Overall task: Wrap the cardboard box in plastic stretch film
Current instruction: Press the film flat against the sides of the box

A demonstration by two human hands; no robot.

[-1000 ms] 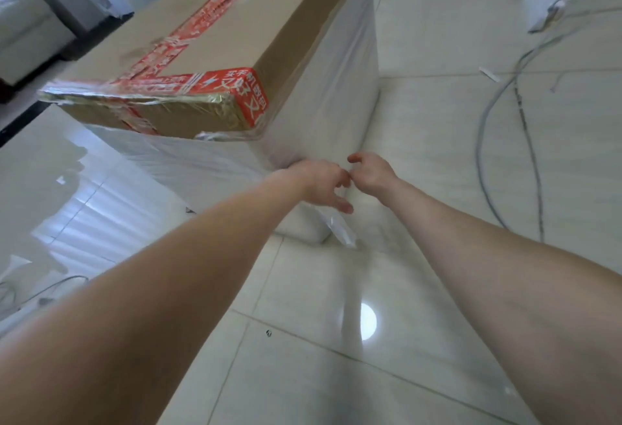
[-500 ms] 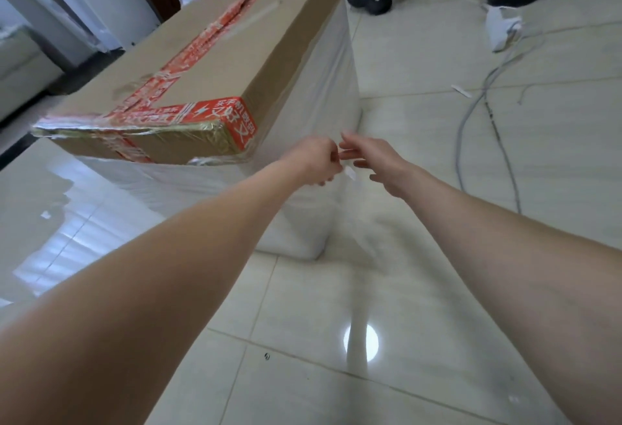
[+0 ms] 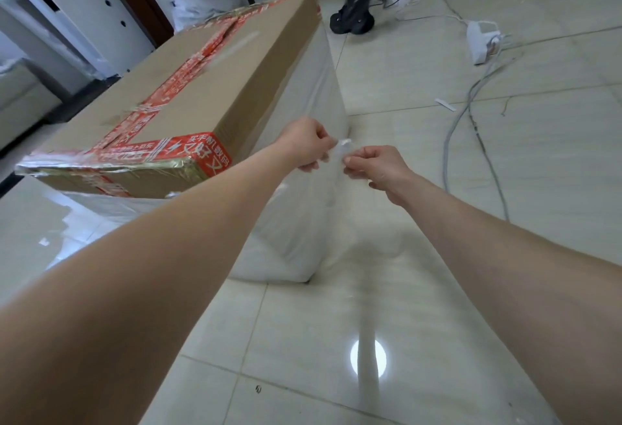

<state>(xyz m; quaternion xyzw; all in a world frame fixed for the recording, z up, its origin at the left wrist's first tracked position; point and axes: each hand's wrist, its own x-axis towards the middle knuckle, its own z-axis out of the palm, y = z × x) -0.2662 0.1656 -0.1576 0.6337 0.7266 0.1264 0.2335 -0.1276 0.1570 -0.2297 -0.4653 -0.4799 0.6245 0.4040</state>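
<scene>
Observer: Grip first. What do the hands hold?

Recorder: Left hand [image 3: 304, 145] is curled, thumb and fingertips pinching a bunched white end of stretch film [image 3: 344, 148]. Right hand [image 3: 377, 168] pinches the same bunch from the opposite side, its other fingers tucked under. The hands are just beside each other with the film end between them. Both forearms are bare and reach forward.

Observer: Position relative to the cardboard box?

Recorder: Hands sit in front of the cardboard box [image 3: 235, 81], near its closest upright corner, a little below its top edge. Cannot tell whether the left knuckles touch the wrapped side.

Observer: State of the box?

Recorder: It stands upright on the tiled floor [image 3: 420, 256]. The top face shows brown cardboard with red tape [image 3: 188, 74] along the centre seam and across the near edge. The side faces are cloudy with film down to the floor. A thin, hazy sheet hangs below the pinched end; its lower edge is hard to make out.

Observer: Surroundings?

Recorder: Grey cables [image 3: 452, 128] lie on the tiles to the right, well apart from the box, leading back to a white power strip [image 3: 479, 42]. A black shoe [image 3: 353, 20] is on the floor beyond the box's far corner. A round light reflection [image 3: 368, 357] shows on the tile between the forearms.
</scene>
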